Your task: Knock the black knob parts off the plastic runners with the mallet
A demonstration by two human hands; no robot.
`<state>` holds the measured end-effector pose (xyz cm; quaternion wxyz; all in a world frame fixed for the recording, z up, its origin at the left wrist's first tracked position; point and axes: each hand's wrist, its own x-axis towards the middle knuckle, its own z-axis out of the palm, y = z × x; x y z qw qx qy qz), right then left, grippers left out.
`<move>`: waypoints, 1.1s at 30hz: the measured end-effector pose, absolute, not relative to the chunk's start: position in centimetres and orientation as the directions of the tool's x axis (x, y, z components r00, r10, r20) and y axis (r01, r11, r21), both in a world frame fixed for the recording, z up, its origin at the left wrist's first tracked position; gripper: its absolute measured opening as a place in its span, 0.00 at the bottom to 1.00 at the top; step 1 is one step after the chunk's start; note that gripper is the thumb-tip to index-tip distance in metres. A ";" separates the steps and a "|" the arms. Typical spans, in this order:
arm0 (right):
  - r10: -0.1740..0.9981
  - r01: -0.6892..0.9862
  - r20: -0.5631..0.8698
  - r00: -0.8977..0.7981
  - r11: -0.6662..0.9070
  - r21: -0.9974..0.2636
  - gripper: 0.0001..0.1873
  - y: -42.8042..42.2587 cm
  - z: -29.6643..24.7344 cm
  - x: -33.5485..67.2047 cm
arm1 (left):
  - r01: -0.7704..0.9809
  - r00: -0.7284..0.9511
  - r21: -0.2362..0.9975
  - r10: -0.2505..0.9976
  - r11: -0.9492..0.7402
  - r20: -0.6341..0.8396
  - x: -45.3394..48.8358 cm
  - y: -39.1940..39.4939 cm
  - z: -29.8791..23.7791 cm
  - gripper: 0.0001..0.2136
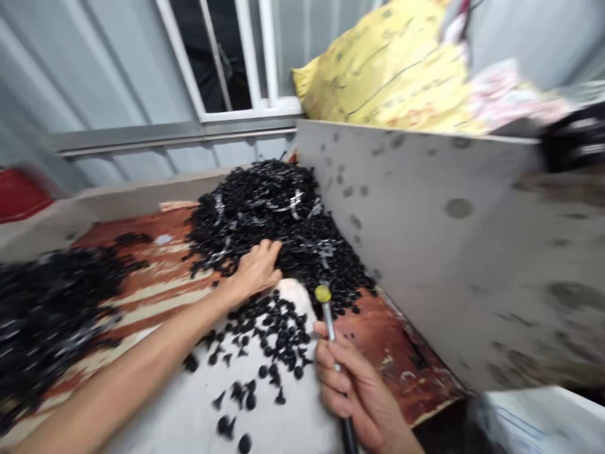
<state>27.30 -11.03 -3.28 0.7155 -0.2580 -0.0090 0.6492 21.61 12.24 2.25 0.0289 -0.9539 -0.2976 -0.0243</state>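
My left hand (259,268) reaches to the near edge of a large heap of small black parts (265,202). Its fingers are curled down among the parts, and the fingertips are hidden. My right hand (347,378) is wrapped round a slim tool (329,321) with a metal shaft, a dark handle end and a round yellow tip pointing up. Between the hands, loose black parts with round heads and short stems (283,334) lie scattered on a white surface (288,429). Some silvery strips show in the heap.
Another pile of black parts (47,309) lies at left on the reddish-brown board (161,252). A grey spotted panel (416,214) stands upright on the right, with a yellow sack (378,69) behind it. A white bag (543,419) is at lower right. A corrugated wall (104,75) closes the back.
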 end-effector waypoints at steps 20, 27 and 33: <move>0.947 -0.938 -0.268 0.175 0.077 -0.339 0.23 -11.1 -3.4 27.7 | 0.420 0.826 0.376 0.519 -0.826 0.220 20.3 16.2 5.0 0.15; 0.934 -0.923 -0.313 0.170 0.040 -0.383 0.20 -11.3 -3.5 27.5 | 0.371 0.769 0.552 0.580 -0.747 0.269 18.1 16.3 6.1 0.14; 0.924 -0.921 -0.335 0.183 0.042 -0.387 0.19 -11.4 -3.1 27.4 | 0.312 0.785 0.607 0.559 -0.731 0.269 16.3 16.2 5.7 0.14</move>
